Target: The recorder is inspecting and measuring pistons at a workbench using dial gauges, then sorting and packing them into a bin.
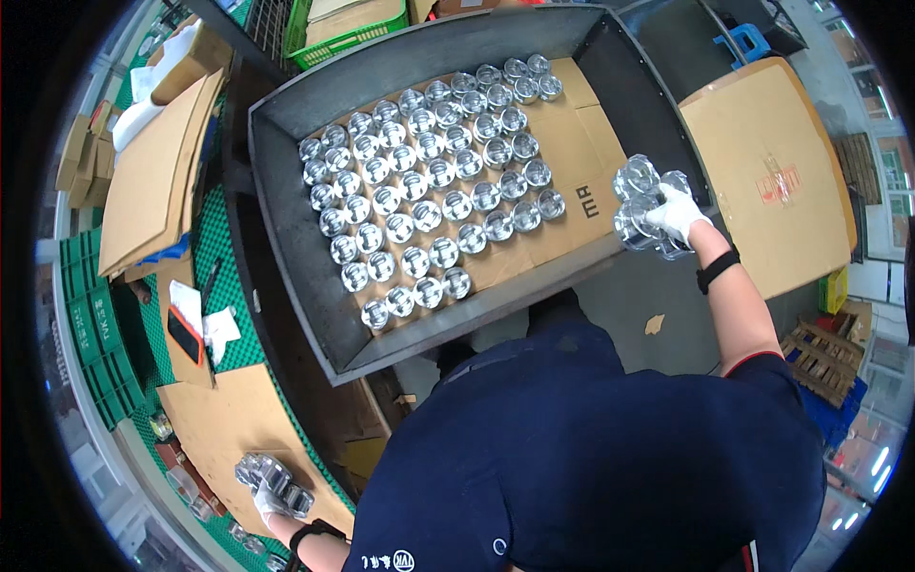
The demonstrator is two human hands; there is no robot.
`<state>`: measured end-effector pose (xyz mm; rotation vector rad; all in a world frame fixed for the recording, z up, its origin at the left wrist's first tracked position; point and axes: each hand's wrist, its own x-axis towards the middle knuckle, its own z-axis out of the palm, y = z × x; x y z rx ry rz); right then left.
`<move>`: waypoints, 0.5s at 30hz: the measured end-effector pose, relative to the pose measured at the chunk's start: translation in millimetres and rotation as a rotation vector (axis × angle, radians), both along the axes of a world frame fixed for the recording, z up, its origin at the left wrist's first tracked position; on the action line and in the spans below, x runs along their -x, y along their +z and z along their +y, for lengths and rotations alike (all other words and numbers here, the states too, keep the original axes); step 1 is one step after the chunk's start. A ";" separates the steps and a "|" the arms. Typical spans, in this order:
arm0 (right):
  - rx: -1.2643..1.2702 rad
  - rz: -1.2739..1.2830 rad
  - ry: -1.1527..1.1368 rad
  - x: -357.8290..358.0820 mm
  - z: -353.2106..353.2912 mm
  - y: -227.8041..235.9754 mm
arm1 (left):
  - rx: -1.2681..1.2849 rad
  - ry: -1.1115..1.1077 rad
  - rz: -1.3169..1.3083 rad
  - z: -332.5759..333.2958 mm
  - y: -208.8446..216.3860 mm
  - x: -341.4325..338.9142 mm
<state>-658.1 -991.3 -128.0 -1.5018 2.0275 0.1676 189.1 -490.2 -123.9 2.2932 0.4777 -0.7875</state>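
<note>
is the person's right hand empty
No, the white-gloved right hand is holding a cluster of shiny metal parts by one end of the grey metal tray.

Your right: grey floor, wooden pallet, bright light strips; your left: green-matted workbench, green crates.
</note>
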 end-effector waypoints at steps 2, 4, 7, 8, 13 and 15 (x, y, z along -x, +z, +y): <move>-0.091 0.088 0.146 14.7 -49.1 -32.1 | 0.191 -0.013 -0.081 -11.5 10.9 44.7; -0.142 0.067 0.175 45.6 -91.7 -77.5 | 0.208 -0.149 -0.154 -95.4 31.3 135.7; -0.156 0.093 0.375 67.5 -155.6 -156.9 | 0.178 -0.234 -0.110 -151.6 61.2 216.2; -0.140 0.082 0.430 72.5 -173.9 -182.5 | 0.170 -0.262 -0.105 -172.9 60.6 246.0; -0.199 0.048 0.524 62.4 -246.8 -255.6 | 0.147 -0.518 0.068 -343.8 43.5 412.7; -0.247 0.050 0.518 53.3 -274.5 -280.8 | 0.037 -0.705 0.070 -377.6 10.2 447.5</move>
